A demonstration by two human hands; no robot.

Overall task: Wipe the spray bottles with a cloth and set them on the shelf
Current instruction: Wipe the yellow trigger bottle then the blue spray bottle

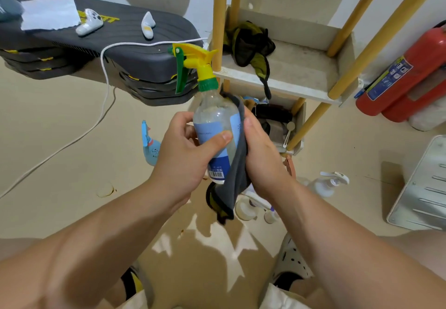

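Note:
A clear spray bottle (213, 115) with a blue label and a yellow-green trigger head is held upright in mid-air in front of me. My left hand (185, 154) grips its lower body, thumb across the label. My right hand (261, 161) presses a dark grey cloth (235, 178) against the bottle's right side; the cloth hangs below the bottle. The shelf (284, 84), white boards on yellow poles, stands just behind. On the floor to the right lies another white-headed spray bottle (330, 184), and two more bottles (248, 208) are partly hidden under my right wrist.
A second dark cloth (251, 45) lies on the shelf's upper board. Stacked black step platforms (125, 50) with controllers and a white cable are at left. Red fire extinguishers (405, 77) stand at right, a metal panel (422, 188) beside them. A blue toy (150, 148) lies on the floor.

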